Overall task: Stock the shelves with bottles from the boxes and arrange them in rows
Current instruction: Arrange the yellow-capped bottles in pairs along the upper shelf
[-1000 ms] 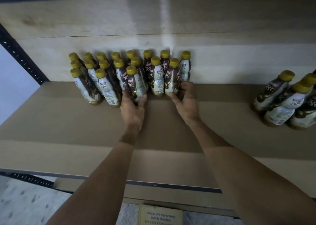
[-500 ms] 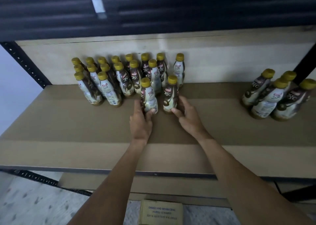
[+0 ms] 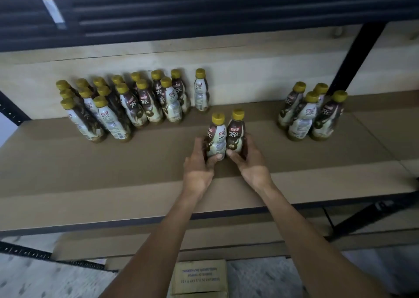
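Left hand (image 3: 198, 166) fingers curled round left bottle (image 3: 216, 136), thumb across front; right hand (image 3: 250, 161) wrapped round right bottle (image 3: 235, 132); pair upright, touching, middle of shelf (image 3: 90, 173), well forward of back edge; bases hidden, cannot tell if lifted. Likely step: seat pair in rows. Grip low, bottles vertical; aim beside lone bottle (image 3: 200, 91) at back edge, right of block (image 3: 127, 107); go in straight, no nudging neighbours, since tall narrow bottles probably tip easily; labels forward; release once bases flat. Cluster (image 3: 310, 114) near right edge unsorted.
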